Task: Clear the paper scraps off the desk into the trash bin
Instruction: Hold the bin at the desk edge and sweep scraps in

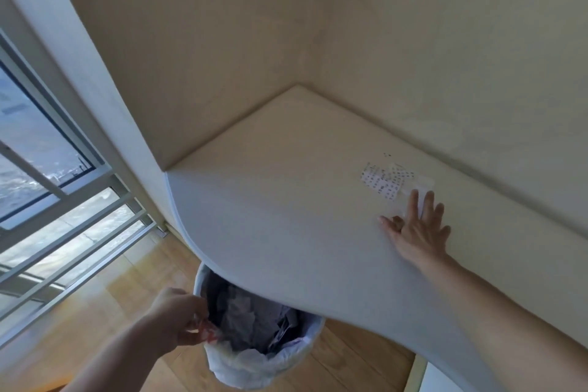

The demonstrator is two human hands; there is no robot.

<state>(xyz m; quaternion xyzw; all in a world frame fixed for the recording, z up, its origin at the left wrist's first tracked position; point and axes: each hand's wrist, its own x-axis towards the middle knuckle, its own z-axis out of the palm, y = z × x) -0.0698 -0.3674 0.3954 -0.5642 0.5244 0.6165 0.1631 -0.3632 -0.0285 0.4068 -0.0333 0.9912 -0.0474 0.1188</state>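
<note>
Right hand (420, 229) flat on the white curved-edge desk (286, 216), fingers spread wide, fingertips touching the printed white paper scraps (383, 181) near the back wall. Left hand (178, 318) pinched closed on the rim of the round white plastic-lined trash bin (254, 356), on wood floor, part under the desk edge.
</note>
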